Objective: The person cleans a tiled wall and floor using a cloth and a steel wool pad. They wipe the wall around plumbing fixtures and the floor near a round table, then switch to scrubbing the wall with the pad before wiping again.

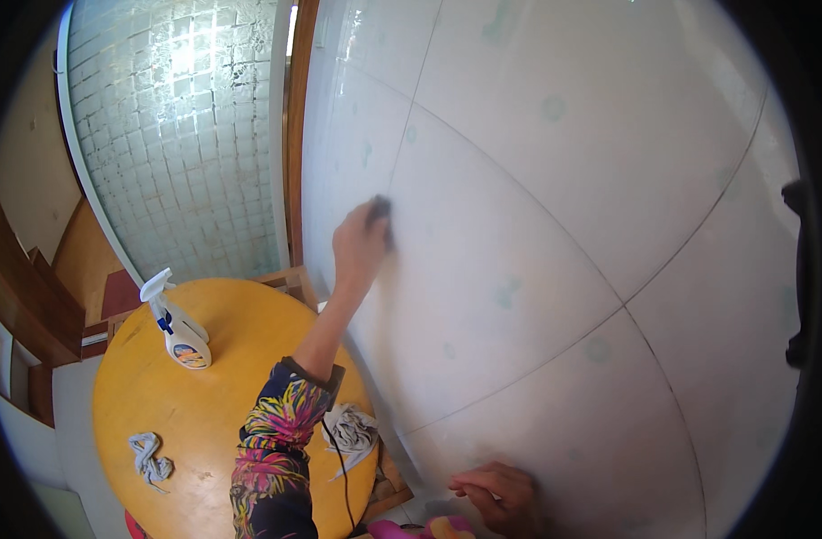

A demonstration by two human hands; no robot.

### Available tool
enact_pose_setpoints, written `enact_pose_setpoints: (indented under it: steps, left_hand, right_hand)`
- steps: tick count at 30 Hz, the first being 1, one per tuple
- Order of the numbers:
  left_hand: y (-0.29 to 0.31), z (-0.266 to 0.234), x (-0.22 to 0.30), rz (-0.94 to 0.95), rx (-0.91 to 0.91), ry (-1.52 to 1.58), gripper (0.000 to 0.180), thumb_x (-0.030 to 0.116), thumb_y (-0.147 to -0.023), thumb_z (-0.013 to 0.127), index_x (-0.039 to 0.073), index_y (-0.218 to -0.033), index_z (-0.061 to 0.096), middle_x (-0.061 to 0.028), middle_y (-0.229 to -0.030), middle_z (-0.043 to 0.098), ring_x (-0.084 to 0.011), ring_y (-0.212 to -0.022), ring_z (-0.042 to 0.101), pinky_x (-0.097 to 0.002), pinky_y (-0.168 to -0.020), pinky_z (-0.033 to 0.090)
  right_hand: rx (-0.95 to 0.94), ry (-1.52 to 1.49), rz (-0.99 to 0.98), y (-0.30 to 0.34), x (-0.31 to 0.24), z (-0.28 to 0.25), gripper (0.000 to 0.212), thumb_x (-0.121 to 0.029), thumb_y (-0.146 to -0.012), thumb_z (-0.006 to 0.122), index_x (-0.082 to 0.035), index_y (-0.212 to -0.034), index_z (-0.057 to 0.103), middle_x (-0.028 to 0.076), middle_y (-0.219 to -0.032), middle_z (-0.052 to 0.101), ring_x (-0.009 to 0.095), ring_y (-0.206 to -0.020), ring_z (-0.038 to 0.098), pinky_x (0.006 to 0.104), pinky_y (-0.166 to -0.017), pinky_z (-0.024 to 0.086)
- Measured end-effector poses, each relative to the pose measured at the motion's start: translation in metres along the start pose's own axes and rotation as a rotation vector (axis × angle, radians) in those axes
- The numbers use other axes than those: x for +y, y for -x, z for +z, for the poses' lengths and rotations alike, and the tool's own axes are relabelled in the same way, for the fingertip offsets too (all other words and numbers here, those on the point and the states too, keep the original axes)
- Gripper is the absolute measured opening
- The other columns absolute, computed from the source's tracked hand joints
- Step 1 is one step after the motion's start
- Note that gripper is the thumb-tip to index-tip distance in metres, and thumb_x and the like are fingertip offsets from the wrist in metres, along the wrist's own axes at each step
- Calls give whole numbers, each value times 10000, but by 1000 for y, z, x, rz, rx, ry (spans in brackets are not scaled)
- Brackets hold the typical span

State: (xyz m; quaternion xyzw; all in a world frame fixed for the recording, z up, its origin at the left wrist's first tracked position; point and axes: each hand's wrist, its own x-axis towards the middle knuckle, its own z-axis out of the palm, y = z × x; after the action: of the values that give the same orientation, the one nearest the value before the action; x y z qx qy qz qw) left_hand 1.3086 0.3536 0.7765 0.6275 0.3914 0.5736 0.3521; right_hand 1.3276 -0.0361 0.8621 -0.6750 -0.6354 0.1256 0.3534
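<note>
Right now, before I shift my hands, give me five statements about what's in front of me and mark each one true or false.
1. The left hand holds a dark object at the pale tiled wall. True.
2. The white spray bottle lies on its side on the yellow table. False: it stands upright there.
3. The right hand grips the spray bottle. False: it is at the lower right, well away from it.
4. A crumpled grey cloth lies on the table. True.
5. The left arm's sleeve is plain white. False: it is dark with a bright multicoloured pattern.
</note>
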Motion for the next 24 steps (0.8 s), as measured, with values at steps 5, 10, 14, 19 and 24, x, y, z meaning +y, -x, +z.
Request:
enact_pose_setpoints:
  steps: [5, 10, 14, 19, 24]
  left_hand:
    - [-62, 2, 33, 248, 164, 163, 302, 90, -899, 668, -24, -1178, 661, -234, -1053, 687, -387, -939, 668, -419, -853, 522]
    - [-92, 21, -24, -54, 132, -85, 253, 117, -919, 637, -18, -1128, 683, -242, -956, 693, -423, -904, 655, -471, -806, 504]
    - [-41, 31, -63, -178, 40, -156, 258, 118, -926, 614, -16, -1135, 682, -240, -979, 694, -426, -937, 655, -470, -836, 504]
    - [-9, 28, -11, 29, 193, 127, 302, 76, -918, 620, -29, -1200, 655, -203, -1076, 674, -375, -979, 647, -401, -895, 502]
    - [-54, 43, 0, 250, 395, 147, 263, 54, -947, 587, -34, -1183, 661, -188, -1085, 661, -343, -974, 620, -390, -877, 495]
  right_hand:
    - [-27, 82, -47, 3, 7, 0, 125, -6, -876, 666, -30, -993, 703, 122, -846, 714, 276, -702, 673, 368, -635, 529]
    - [-34, 53, -74, 3, 8, -5, 145, -33, -846, 697, -46, -990, 706, 130, -847, 711, 308, -718, 674, 394, -641, 525]
    - [-200, -4, -37, 3, -1, -4, 169, -47, -806, 725, -43, -975, 708, 142, -838, 707, 320, -732, 681, 405, -650, 529]
    - [-227, -112, -14, 0, 0, -1, 206, -9, -769, 735, -31, -973, 708, 148, -816, 695, 337, -733, 678, 414, -665, 537]
    - [-231, 3, 20, 2, 11, -4, 227, 0, -763, 742, -28, -985, 707, 163, -833, 692, 348, -741, 675, 425, -677, 540]
